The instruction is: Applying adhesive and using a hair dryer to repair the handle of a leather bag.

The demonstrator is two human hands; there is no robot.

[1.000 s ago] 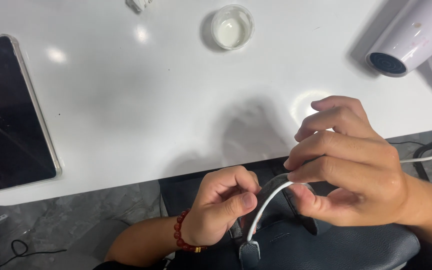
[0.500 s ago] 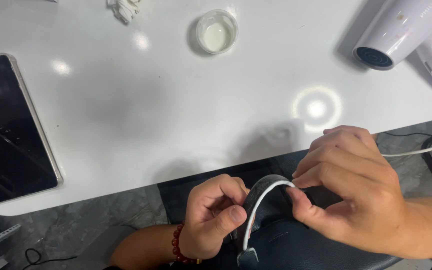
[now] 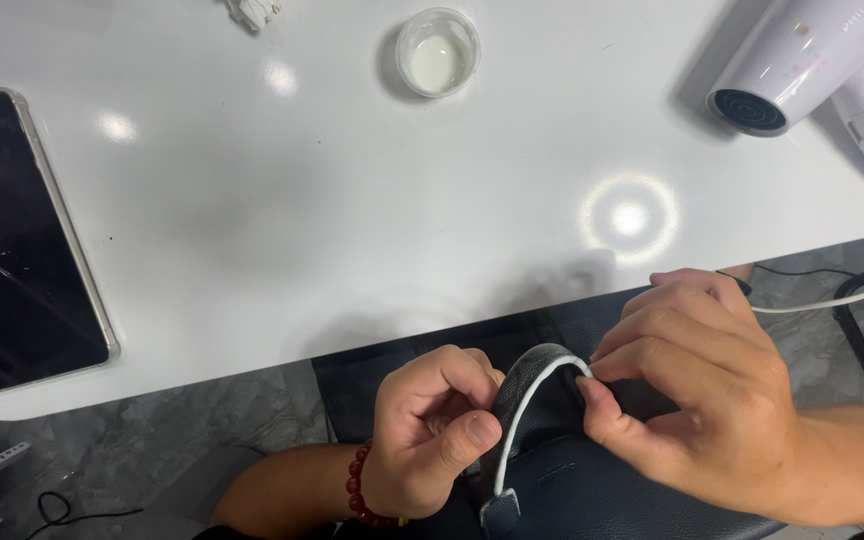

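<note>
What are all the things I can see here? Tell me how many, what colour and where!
strap: one, dark grey with a white edge, bent in an arch between both hands, below the table edge
dark bag: one, navy, under the hands
table: one, white, across the top
tablet: one, black screen, clear case, left on the table
small cup: one, clear, top middle of the table
hair dryer: one, white and pink, top right
white cord: one, right edge
crumpled white thing: one, top edge
bead bracelet: one, red, on the left wrist
left hand: pinches the strap
right hand: pinches the strap
</note>
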